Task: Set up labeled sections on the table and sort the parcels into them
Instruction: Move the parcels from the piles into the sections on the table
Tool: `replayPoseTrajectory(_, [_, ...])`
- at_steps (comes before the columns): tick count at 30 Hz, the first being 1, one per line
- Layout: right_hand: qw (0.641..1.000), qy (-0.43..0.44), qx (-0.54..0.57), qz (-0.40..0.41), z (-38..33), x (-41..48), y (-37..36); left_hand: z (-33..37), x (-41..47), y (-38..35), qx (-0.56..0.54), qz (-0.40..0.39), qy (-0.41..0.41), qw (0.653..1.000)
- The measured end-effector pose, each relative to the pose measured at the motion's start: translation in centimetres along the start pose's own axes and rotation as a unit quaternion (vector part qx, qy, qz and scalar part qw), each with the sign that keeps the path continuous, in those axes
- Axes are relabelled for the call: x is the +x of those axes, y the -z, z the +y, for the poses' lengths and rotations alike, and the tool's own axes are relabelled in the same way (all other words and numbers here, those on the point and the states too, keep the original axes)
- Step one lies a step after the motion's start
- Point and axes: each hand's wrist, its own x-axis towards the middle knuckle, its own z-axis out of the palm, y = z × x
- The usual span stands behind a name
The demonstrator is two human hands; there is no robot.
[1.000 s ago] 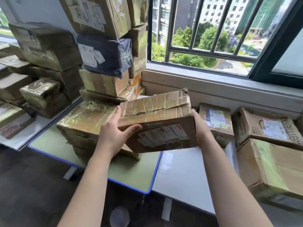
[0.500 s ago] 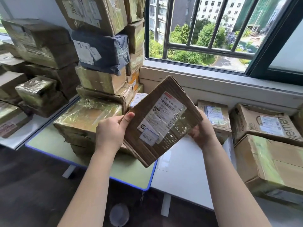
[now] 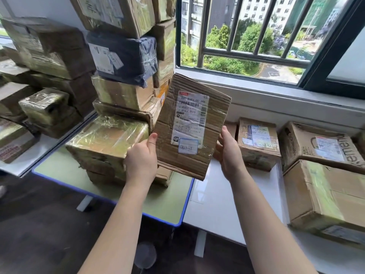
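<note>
Fingers (image 3: 152, 139) of left hand (image 3: 141, 161) and right hand (image 3: 229, 155) gripping parcel (image 3: 189, 127) by its side edges, upright above the desk (image 3: 223, 204), label (image 3: 190, 117) toward camera; stack (image 3: 122, 56) unsorted at left, few boxes (image 3: 256, 143) at right, no section markers visible, sorting likely barely begun.

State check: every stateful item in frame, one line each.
flat parcel: held up off the tables, tilted, printed side toward the camera
left hand: grips the parcel's lower left edge, thumb on front
right hand: holds the parcel's right edge
window: slid open, barred
navy parcel: wedged in the stack, boxes above and below
wrapped box: closed, on the green table
large box: taped shut, on the white table
</note>
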Motion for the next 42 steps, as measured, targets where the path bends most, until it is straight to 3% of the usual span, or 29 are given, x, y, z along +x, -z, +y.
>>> replayPoseTrajectory(6, [0.999,0.037,-0.001,0.030,-0.1,-0.1,0.1,0.1,-0.3,-0.1,-0.021,-0.023,-0.043,0.999])
replayPoseTrajectory(13, [0.989,0.085,-0.004,0.119,1.1,0.0,0.4,-0.3,-0.7,-0.5,0.039,-0.045,-0.107,0.992])
replayPoseTrajectory(22, [0.991,0.079,-0.027,0.105,2.0,-1.6,0.4,-0.5,-0.2,-1.2,0.022,-0.045,-0.112,0.992])
replayPoseTrajectory(30, [0.980,0.117,-0.045,0.155,2.6,-4.0,-0.3,-1.7,-1.4,-0.7,-0.029,-0.077,-0.094,0.992])
replayPoseTrajectory(35, [0.984,0.105,-0.072,0.124,2.7,-5.4,0.1,-2.0,-2.0,-1.0,-0.034,-0.111,-0.119,0.986])
replayPoseTrajectory(42, [0.966,0.134,-0.108,0.190,1.2,-9.0,3.6,1.4,-3.6,-1.3,-0.044,-0.154,-0.165,0.973])
